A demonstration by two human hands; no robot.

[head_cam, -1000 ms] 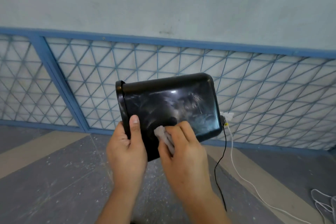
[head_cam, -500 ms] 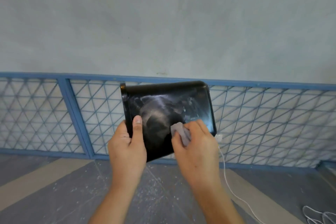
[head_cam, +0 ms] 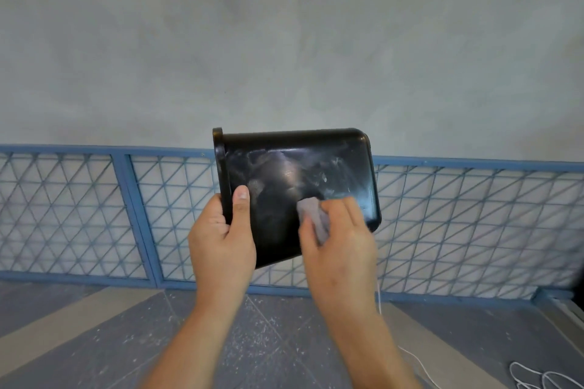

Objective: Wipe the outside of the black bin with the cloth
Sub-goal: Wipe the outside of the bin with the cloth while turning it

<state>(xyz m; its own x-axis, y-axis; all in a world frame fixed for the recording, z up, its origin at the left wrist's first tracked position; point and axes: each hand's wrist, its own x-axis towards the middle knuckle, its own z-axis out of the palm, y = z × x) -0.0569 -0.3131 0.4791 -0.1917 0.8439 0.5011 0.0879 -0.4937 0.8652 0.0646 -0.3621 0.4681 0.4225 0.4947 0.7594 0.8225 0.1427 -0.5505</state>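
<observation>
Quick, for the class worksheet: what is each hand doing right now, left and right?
Left hand: closed, gripping the black bin at its rim.
Right hand: closed, holding the cloth against the bin's side.

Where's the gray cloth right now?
In the head view, the gray cloth sits under the right hand, pressed against the lower right of the black bin.

cloth (head_cam: 313,218) on bin (head_cam: 300,174); railing (head_cam: 458,221) behind

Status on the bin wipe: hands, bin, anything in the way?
Left hand grips black bin by the rim. Right hand holds cloth against its side. Smears visible up top; nothing blocking.
</observation>
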